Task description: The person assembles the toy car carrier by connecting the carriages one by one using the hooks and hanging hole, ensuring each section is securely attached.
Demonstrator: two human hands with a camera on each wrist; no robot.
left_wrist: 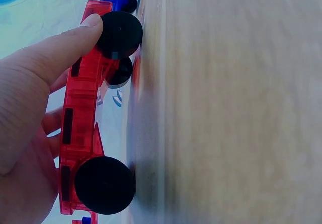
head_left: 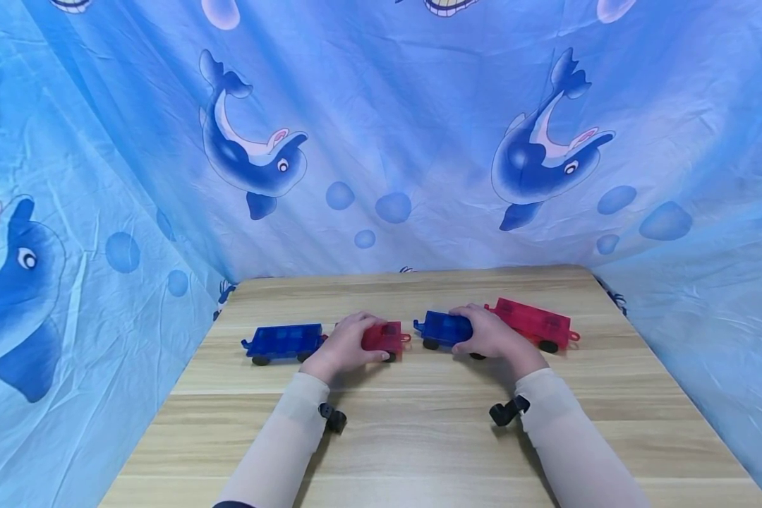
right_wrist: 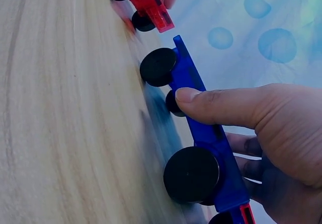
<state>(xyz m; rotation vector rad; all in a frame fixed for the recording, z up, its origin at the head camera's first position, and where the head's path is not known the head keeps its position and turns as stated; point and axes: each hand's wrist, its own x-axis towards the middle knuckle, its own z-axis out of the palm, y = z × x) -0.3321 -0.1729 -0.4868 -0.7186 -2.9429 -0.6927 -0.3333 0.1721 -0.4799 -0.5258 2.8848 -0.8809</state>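
Note:
My left hand (head_left: 349, 342) grips a translucent red toy train car (head_left: 391, 336) by its sides, the thumb along the near side in the left wrist view. At its left end stands a blue toy train car (head_left: 283, 341) with black wheels, their ends meeting. My right hand (head_left: 490, 334) holds another blue train car (right_wrist: 206, 138), thumb on the near side and fingers behind. A second red train car (head_left: 536, 321) slants away behind the right hand, close to that blue car's end. Between the two held cars, a small gap separates the red ring from the blue hook.
All the cars are on a wood-grain table (head_left: 406, 444). A blue dolphin-print curtain (head_left: 381, 141) hangs behind the table and along both sides. Black wrist cameras (head_left: 334, 418) are strapped to both sleeved forearms.

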